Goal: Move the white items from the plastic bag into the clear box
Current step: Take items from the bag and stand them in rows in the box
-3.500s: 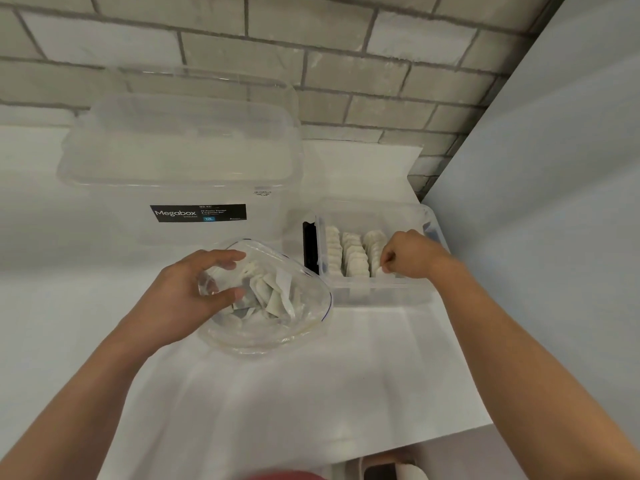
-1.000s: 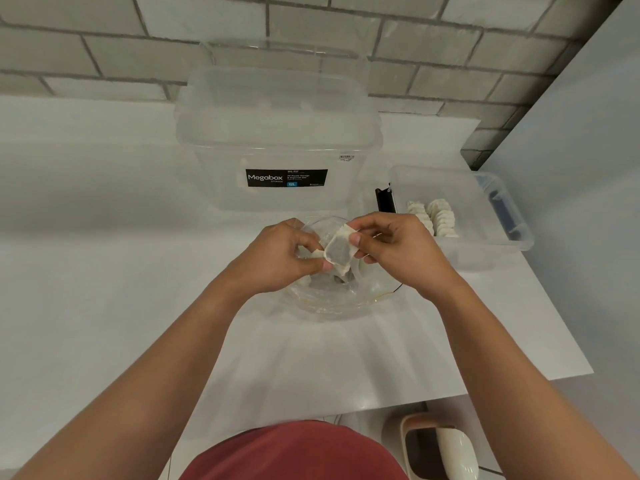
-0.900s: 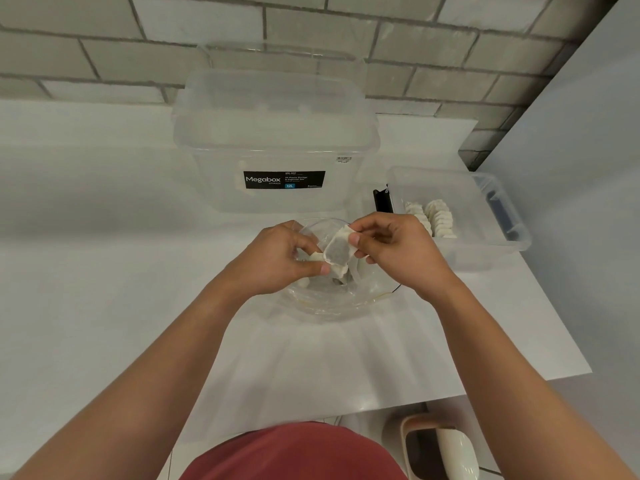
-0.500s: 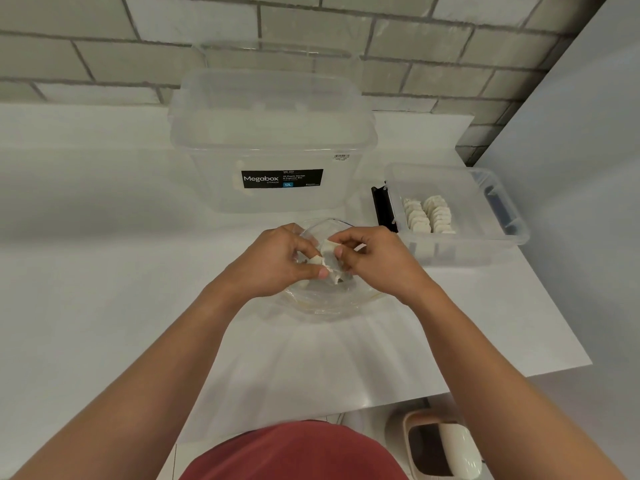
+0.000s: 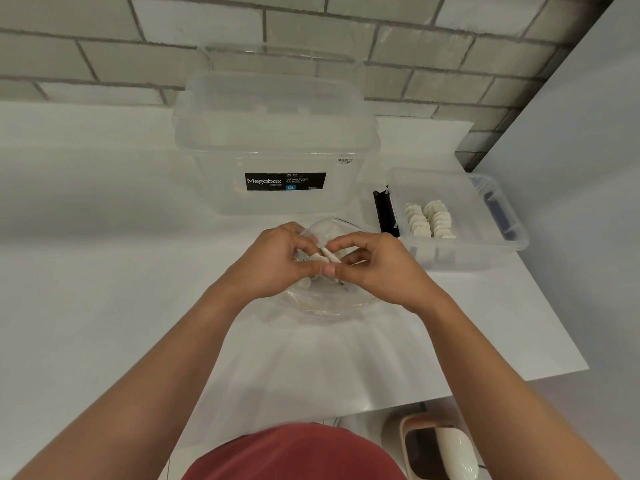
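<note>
A clear plastic bag [image 5: 325, 303] lies open on the white table, mostly hidden under my hands. Above its mouth, my left hand [image 5: 277, 263] and my right hand [image 5: 377, 265] meet and both pinch one small white item [image 5: 328, 257], folded between the fingertips. The small clear box [image 5: 460, 188] stands to the right, lid off, with two rows of white items [image 5: 427, 218] packed upright inside. What is left in the bag is hard to see.
A large lidded Megabox storage tub [image 5: 277, 147] stands right behind the bag against the brick wall. A black clip piece [image 5: 384, 213] sits at the small box's left side. The table's edge [image 5: 519, 375] runs near on the right; a bin [image 5: 440, 448] is below.
My right hand came back from the small box to the bag. Both hands took up a white item, and over the last second they drew together and folded it smaller.
</note>
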{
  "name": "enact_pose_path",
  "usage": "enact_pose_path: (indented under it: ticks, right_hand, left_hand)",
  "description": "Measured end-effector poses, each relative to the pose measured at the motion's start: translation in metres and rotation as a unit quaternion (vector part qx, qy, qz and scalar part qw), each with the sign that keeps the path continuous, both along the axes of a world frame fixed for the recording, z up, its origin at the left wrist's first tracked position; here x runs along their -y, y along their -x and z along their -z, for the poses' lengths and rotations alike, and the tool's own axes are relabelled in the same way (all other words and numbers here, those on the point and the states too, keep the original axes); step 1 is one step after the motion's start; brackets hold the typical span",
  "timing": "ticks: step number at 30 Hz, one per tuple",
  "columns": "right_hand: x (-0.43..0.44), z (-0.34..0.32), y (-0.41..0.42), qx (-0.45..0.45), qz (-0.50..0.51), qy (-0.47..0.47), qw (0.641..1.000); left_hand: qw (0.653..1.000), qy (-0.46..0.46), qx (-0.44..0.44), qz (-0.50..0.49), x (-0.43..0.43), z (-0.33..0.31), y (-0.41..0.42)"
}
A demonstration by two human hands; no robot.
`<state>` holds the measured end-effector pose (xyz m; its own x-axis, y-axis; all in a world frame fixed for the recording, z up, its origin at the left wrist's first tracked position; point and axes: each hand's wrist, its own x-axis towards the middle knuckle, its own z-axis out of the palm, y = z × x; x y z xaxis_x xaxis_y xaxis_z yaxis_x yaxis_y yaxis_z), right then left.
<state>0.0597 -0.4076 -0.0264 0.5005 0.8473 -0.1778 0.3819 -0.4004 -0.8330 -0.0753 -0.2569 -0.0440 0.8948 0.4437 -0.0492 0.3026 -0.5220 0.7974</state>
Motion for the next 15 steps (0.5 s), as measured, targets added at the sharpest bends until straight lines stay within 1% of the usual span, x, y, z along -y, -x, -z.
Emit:
enact_pose_path:
  ticks: [4,7,10,13,15]
  right_hand:
    - [-0.001,0.003,-0.002,0.027,0.01,-0.051,0.998]
    - [0.001,-0.003,-0.006,0.051,0.014,-0.045,0.998]
    - [0.01,-0.017,-0.017,0.131,0.025,-0.036,0.99]
    - [0.024,-0.041,-0.038,0.218,0.03,-0.076,0.973]
    - [0.037,-0.061,-0.058,0.261,0.042,-0.076,0.962]
  left_hand:
    - [1.0,-0.008,-0.005,0.0,-0.001,0.003,-0.002]
    - [1.0,-0.02,-0.018,-0.004,0.0,0.003,-0.004]
    - [1.0,-0.014,-0.023,-0.012,0.0,0.001,-0.006]
    - [0.999,-0.012,-0.029,-0.02,0.002,-0.001,-0.009]
    - [0.999,-0.011,-0.03,-0.028,0.003,-0.003,-0.012]
